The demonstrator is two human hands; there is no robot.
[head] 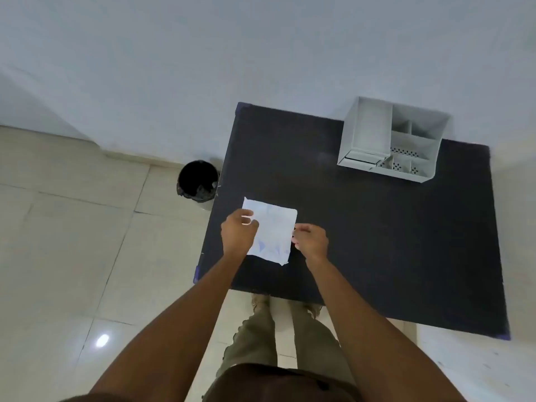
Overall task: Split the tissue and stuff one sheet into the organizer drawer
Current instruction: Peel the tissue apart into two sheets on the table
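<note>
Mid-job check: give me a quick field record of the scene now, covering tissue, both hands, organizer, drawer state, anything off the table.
tissue: white sheet, flat on the dark table, near its left front corner
left hand: over the tissue's left edge, fingers curled on it
right hand: pinching at the tissue's right edge
split: not visibly separated yet
organizer: white, at the table's far right, compartments look empty
drawer: low on the organizer's near side; open or shut unclear
off table: black bin on the floor, left of the table
</note>
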